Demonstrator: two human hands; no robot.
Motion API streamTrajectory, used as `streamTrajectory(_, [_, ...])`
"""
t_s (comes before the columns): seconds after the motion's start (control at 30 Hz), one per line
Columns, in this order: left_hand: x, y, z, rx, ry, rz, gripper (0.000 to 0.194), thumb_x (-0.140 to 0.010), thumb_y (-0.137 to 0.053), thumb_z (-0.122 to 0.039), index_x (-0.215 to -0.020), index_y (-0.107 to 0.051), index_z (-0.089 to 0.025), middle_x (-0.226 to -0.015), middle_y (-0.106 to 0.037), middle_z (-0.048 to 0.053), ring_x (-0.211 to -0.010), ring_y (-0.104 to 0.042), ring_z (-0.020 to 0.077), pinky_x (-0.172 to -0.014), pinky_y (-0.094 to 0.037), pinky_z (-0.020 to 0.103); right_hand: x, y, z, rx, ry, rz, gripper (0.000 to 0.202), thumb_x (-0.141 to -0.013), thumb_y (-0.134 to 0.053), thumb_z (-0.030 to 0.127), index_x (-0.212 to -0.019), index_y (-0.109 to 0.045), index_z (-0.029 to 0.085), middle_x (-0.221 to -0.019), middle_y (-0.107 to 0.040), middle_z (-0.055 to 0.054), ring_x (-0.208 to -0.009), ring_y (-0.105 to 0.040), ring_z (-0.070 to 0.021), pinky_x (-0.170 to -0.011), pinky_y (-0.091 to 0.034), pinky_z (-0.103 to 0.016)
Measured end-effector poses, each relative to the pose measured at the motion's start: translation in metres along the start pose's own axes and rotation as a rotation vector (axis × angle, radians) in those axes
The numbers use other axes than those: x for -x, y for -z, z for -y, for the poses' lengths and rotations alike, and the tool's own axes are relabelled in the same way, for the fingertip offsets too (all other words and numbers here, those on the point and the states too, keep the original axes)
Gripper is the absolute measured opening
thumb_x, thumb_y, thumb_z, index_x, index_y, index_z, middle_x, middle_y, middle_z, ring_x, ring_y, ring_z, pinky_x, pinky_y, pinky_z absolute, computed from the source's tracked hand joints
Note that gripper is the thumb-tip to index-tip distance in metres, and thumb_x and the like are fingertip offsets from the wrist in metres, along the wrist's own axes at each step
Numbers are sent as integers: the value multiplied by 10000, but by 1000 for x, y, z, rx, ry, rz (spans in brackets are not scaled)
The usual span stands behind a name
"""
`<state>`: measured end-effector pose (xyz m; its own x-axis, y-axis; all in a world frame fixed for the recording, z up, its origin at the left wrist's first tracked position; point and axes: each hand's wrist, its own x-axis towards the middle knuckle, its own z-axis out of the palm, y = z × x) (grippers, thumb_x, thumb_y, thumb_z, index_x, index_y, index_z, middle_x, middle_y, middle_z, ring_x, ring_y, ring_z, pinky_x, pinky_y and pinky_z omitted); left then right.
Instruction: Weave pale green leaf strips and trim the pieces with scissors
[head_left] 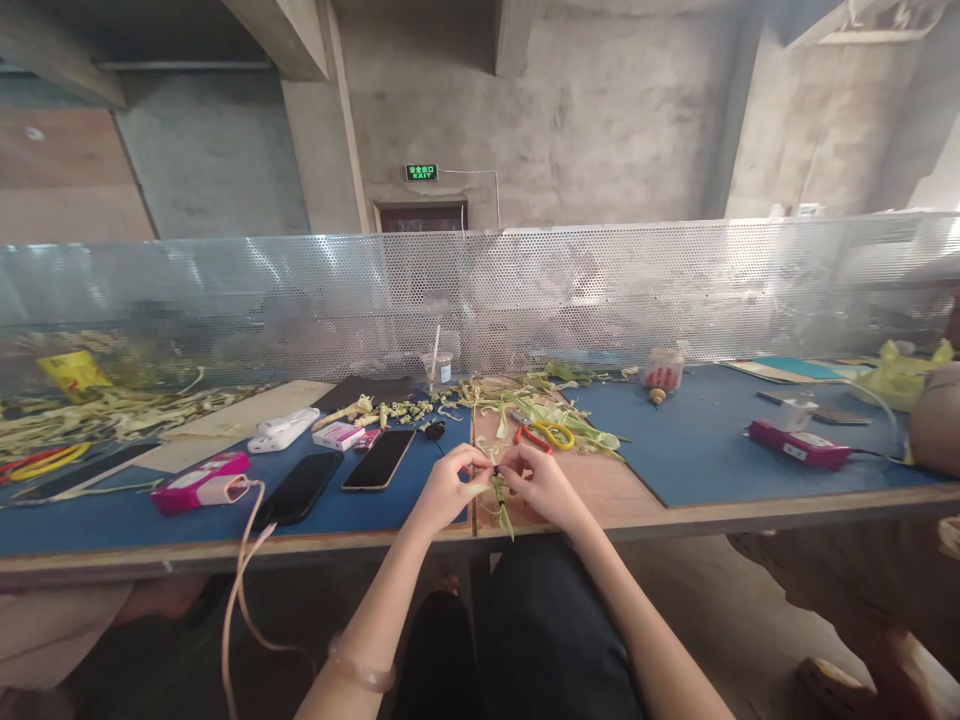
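Note:
At the table's front edge, my left hand (451,488) and my right hand (541,484) meet, fingertips closed. Between them is a small bundle of green plant strips (505,510), its leafy end hanging down towards me. Dark bands show on the bundle; I cannot make out what they are made of. Fingers of both hands pinch its upper part and partly hide it. Just beyond my right hand lie scissors with red and yellow handles (553,434). Loose pale green leaves and stalks (536,400) are spread behind them.
Left of my hands lie a phone (380,460), a black phone (300,488), a pink power box (201,482) with a cable, and knotted plant pieces (405,412). A plastic cup (439,370) stands behind. A perforated metal screen (600,290) closes the far side. People sit either side.

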<state>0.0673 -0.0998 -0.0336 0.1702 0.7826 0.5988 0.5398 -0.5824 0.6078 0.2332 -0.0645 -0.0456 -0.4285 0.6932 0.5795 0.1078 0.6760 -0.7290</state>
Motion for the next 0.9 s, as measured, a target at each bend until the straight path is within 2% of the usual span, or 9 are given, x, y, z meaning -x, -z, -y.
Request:
streamTrajectory(0.17, [-1,1,3,17,31,32,158,-744,-522,-277,-775,-628,-163,-839,-584,45,-795,-540,157,-705,-408,264,-1,0,0,-4,3,-1,97,-754,-494,260,-742,-509,165,-690,-542,7,-619,-485,-104,-569,-389,-227])
streamTrajectory(0.5, [-1,3,-1,32,99,69,220,-772,-488,-333,-780,-628,-163,-868,-589,41,-823,-543,162,-759,-404,275,0,1,-2,-11,13,-4,93,-763,-501,257,-744,-530,170,-702,-568,2,-634,-505,-109,-589,-397,-234])
streamTrajectory(0.9, [-2,2,0,58,72,103,217,-786,-479,-324,-818,-618,-161,-883,-571,50,-827,-532,161,-751,-412,278,-1,2,-1,-21,-5,-7,136,-766,-512,295,-738,-543,165,-692,-581,-7,-642,-526,-118,-590,-412,-241])
